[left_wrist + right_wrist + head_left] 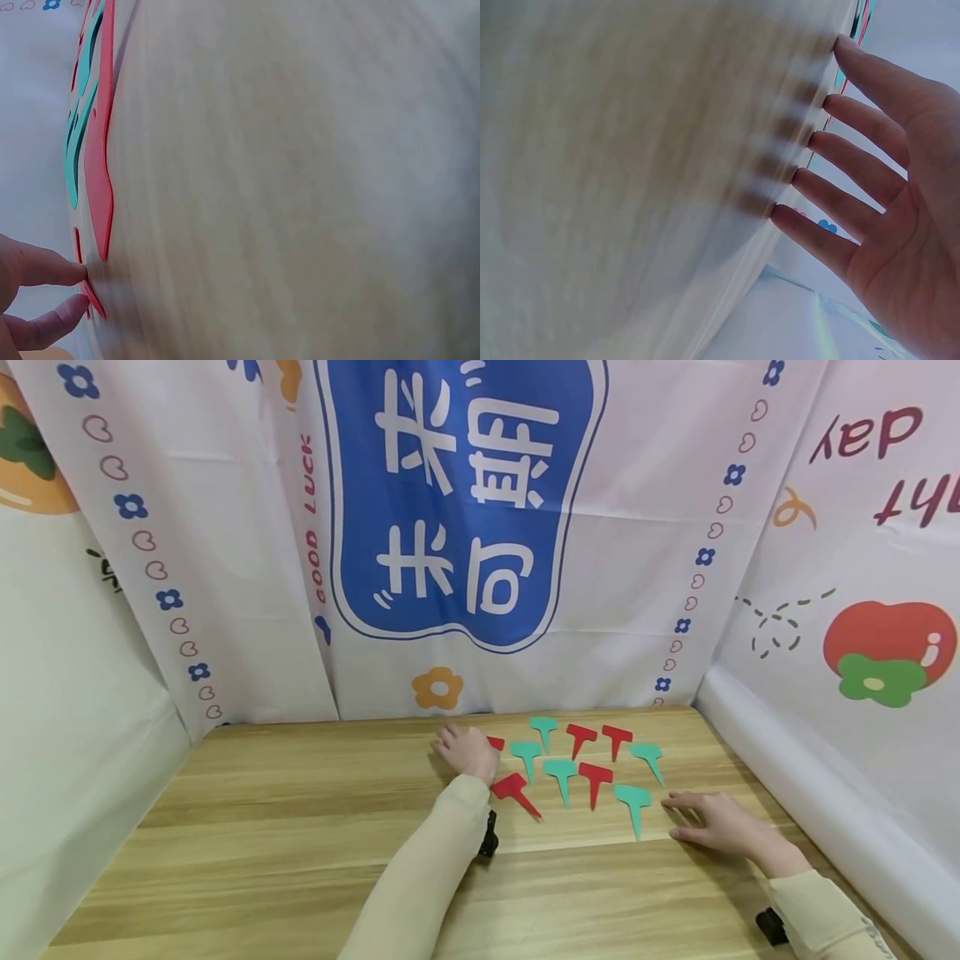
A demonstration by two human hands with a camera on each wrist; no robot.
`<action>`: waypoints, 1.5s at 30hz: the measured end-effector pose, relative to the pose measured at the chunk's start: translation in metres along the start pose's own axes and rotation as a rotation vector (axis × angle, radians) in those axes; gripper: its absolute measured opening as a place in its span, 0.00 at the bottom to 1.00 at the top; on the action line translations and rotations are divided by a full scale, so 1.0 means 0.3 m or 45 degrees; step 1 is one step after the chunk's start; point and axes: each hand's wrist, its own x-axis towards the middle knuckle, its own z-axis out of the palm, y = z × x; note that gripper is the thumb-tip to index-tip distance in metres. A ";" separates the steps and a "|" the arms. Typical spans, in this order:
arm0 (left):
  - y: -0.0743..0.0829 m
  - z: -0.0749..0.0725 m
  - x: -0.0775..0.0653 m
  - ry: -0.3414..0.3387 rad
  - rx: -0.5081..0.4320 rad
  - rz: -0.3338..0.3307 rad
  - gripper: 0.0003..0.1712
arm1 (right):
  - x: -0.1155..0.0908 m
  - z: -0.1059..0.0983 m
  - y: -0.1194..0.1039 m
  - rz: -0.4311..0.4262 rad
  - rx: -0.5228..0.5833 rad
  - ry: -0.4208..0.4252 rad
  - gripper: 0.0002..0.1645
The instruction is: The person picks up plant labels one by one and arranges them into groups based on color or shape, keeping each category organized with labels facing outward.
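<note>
Tags point(560, 768), thin, flat and T-shaped with tapered stems, are spread over the farther, right-hand part of a table point(262, 827) finished in pale, streaked wood grain; five in matt red and five in teal can be counted. At the far left, the left wall point(82, 610) is covered with white cloth printed with an orange fruit point(45, 493). Next, the leftmost red tag point(495, 743) is largely hidden under the left hand point(467, 753); it is touched by the tips of two digits, set slightly apart, and whether it is pinched cannot be told. The forearm is covered by a cream sleeve point(420, 868), and a small black device point(488, 837) is seen at the wrist. Just beside it, the nearer red tag point(513, 787) is laid aslant. Farther right, the frontmost teal tag point(632, 795) is neighboured by the right hand point(716, 822), by which nothing is held, its fingers spread and loosely extended; the hands are set well apart. Of writing, "GOOD LUCK" is printed sideways in red on the creased back cloth point(637, 552); beside it, on a wavy-edged blue panel point(460, 518), 未来可期 is set in white, also sideways; on the right wall point(757, 652), "day" is shown upside down above a cropped word.
</note>
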 end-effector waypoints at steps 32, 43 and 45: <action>-0.029 -0.023 -0.007 -0.029 -0.220 0.024 0.13 | 0.000 0.000 -0.001 -0.009 -0.001 -0.005 0.30; -0.032 -0.026 -0.004 -0.064 -0.280 0.049 0.13 | -0.003 -0.002 -0.005 -0.008 0.003 -0.003 0.30; -0.030 -0.032 -0.003 -0.083 -0.292 0.048 0.14 | -0.002 -0.002 -0.005 -0.007 -0.001 -0.001 0.30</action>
